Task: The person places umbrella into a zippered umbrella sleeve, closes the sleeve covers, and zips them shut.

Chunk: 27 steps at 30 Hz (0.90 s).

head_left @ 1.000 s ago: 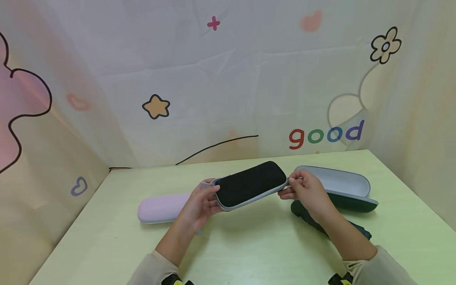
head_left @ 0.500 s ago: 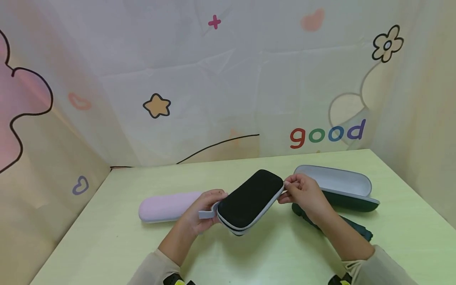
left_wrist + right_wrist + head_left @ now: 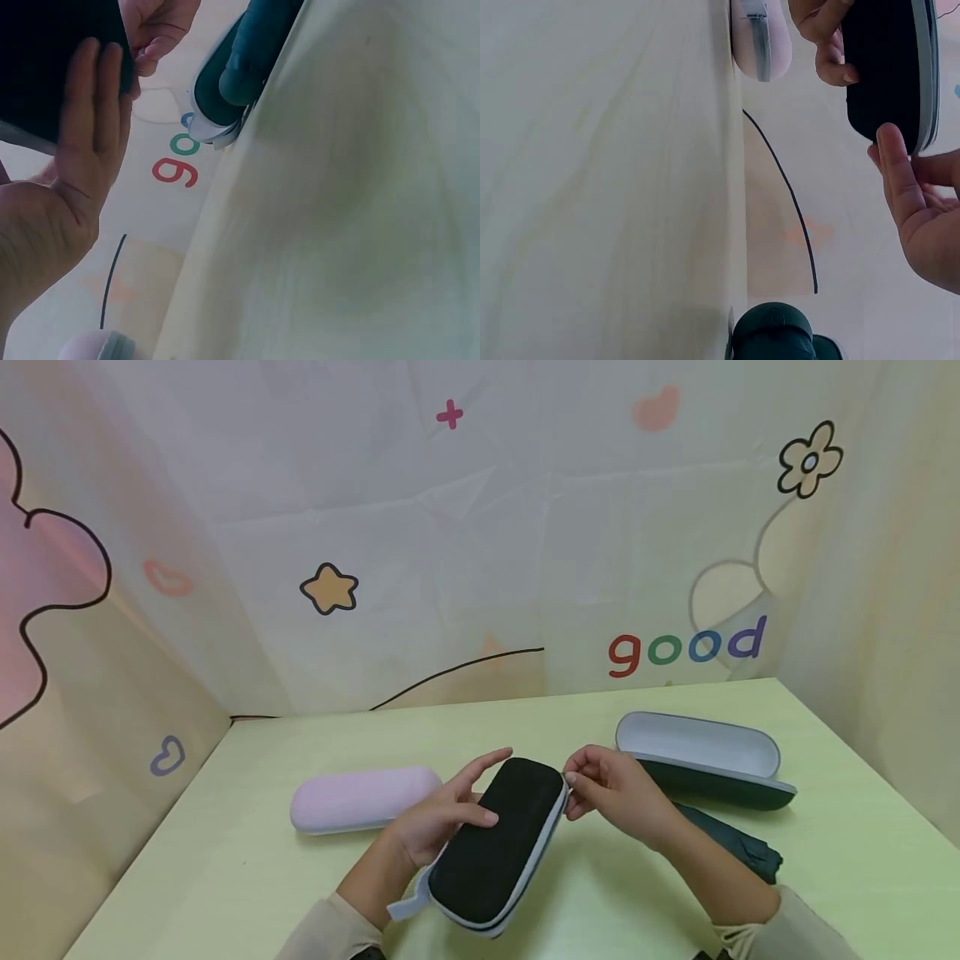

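A black zippered case point(image 3: 500, 843) with a pale grey zipper edge and a wrist loop point(image 3: 408, 902) hangs tilted above the table. My left hand point(image 3: 442, 818) grips it, thumb across the black face and index finger lifted past its side. In the left wrist view, fingers point(image 3: 96, 105) of that hand lie long against the underside. At the far right corner, my right hand point(image 3: 611, 789) pinches the zipper edge; what exactly sits between thumb and finger I cannot tell. The right wrist view shows the right fingers point(image 3: 901, 180) right at the case's end.
A closed pink case point(image 3: 360, 799) lies on the table point(image 3: 187, 860) at the left. On the right, a dark green case with a grey lining point(image 3: 701, 745) lies open, a folded dark green umbrella point(image 3: 738, 839) before it, partly behind the right forearm. A printed curtain point(image 3: 420, 543) hangs behind.
The black case has come lower and closer and turned steeper, its loop end swinging toward me. The left hand has shifted its hold, bringing the thumb onto the face; the right hand moved left along with the corner.
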{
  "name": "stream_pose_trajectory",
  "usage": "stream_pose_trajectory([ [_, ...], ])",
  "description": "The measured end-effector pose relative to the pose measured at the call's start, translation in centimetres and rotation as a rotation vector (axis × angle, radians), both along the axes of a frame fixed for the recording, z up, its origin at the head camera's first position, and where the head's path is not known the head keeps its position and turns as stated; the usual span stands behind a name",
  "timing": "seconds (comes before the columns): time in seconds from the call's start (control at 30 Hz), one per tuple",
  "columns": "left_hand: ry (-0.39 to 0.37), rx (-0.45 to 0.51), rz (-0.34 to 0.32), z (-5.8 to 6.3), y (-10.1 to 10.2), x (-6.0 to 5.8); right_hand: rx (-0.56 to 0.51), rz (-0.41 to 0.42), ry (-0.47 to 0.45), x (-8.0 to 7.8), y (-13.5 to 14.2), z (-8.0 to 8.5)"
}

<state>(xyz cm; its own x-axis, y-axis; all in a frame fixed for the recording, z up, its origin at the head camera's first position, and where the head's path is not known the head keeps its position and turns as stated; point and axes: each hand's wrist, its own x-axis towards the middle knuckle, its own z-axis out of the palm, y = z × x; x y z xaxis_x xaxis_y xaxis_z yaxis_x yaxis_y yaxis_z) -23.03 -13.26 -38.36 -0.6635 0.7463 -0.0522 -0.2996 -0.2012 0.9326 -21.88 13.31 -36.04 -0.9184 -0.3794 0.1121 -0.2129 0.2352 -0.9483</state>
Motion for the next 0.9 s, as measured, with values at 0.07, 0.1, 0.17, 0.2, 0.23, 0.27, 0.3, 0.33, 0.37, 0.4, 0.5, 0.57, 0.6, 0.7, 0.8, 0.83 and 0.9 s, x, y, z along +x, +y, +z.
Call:
stream_pose_trajectory([
  [0.07, 0.011, -0.003, -0.009, 0.0, 0.2, 0.1, 0.021, 0.043, 0.063, 0.2, -0.2, -0.1],
  [0.1, 0.017, -0.009, -0.007, 0.0, 0.3, 0.2, 0.040, 0.050, 0.100, 0.3, -0.2, -0.1],
  [0.17, 0.020, -0.022, 0.009, 0.1, 0.5, 0.4, 0.087, 0.046, 0.177, 0.5, -0.3, -0.1],
  [0.2, 0.026, -0.028, 0.017, 0.1, 0.6, 0.4, 0.117, 0.039, 0.213, 0.5, -0.3, -0.1],
  [0.23, 0.036, -0.036, 0.028, 0.1, 0.7, 0.5, 0.149, 0.030, 0.250, 0.6, -0.3, -0.1],
  [0.27, 0.043, -0.044, 0.037, 0.2, 0.8, 0.5, 0.177, 0.023, 0.277, 0.5, -0.2, -0.1],
  [0.3, 0.046, -0.051, 0.046, 0.2, 0.8, 0.6, 0.197, 0.022, 0.297, 0.5, -0.2, -0.1],
  [0.33, 0.048, -0.057, 0.056, 0.2, 0.9, 0.6, 0.212, 0.024, 0.310, 0.5, -0.1, -0.1],
  [0.37, 0.054, -0.063, 0.070, 0.2, 0.9, 0.6, 0.223, 0.026, 0.318, 0.4, -0.1, -0.1],
  [0.4, 0.055, -0.070, 0.088, 0.2, 1.0, 0.5, 0.234, 0.025, 0.323, 0.4, 0.0, -0.1],
  [0.5, 0.051, -0.095, 0.145, 0.2, 1.0, 0.5, 0.249, 0.019, 0.333, 0.5, 0.0, -0.1],
  [0.57, 0.045, -0.107, 0.176, 0.2, 1.0, 0.5, 0.261, 0.014, 0.342, 0.5, 0.0, -0.1],
  [0.6, 0.042, -0.111, 0.185, 0.2, 1.0, 0.4, 0.266, 0.012, 0.346, 0.6, 0.0, -0.1],
  [0.7, 0.038, -0.113, 0.208, 0.2, 1.1, 0.5, 0.285, 0.012, 0.356, 0.6, 0.0, -0.2],
  [0.8, 0.035, -0.110, 0.234, 0.2, 1.1, 0.5, 0.295, 0.013, 0.353, 0.6, -0.1, -0.2],
  [0.83, 0.031, -0.109, 0.242, 0.2, 1.2, 0.5, 0.295, 0.017, 0.345, 0.7, -0.1, -0.2],
  [0.9, 0.029, -0.108, 0.259, 0.2, 1.2, 0.6, 0.294, 0.027, 0.334, 0.7, -0.2, -0.2],
])
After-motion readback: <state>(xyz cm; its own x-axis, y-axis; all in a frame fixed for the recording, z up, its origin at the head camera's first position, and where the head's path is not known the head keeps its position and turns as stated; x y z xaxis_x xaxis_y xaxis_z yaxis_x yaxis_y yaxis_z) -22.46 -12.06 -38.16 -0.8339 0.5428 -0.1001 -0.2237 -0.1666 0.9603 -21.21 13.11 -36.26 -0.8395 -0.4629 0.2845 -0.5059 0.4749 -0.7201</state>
